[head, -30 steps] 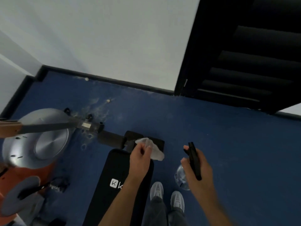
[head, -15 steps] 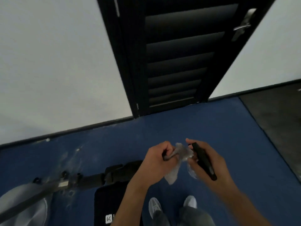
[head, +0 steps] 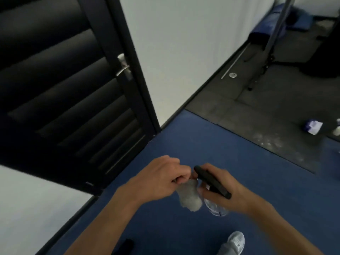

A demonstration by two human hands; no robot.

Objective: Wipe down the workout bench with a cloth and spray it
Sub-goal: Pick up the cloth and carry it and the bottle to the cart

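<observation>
- Fingers (head: 179, 179) of our left hand (head: 156, 179) pinch the cloth (head: 189, 198) at its top, bunched ready for wiping; the dark corner (head: 126, 244) below-left of them may be the bench, but we cannot tell.
- Right of them, our right hand (head: 233, 196) grips the spray bottle (head: 214, 184) against the cloth, probably to wet it.

This looks like a small gym room. Under the fingers (head: 181, 179) lies blue mat flooring (head: 184, 144), and beyond them to the right it gives way to dark rubber tiles (head: 257, 100). Far past the fingers, up and right, a thin metal bar (head: 235, 60) and a disc (head: 232, 75) lie by the white wall (head: 184, 52), near a pole (head: 278, 24) and a blue pad (head: 262, 30). Left of the fingers stands a black louvred door (head: 64, 89).
</observation>
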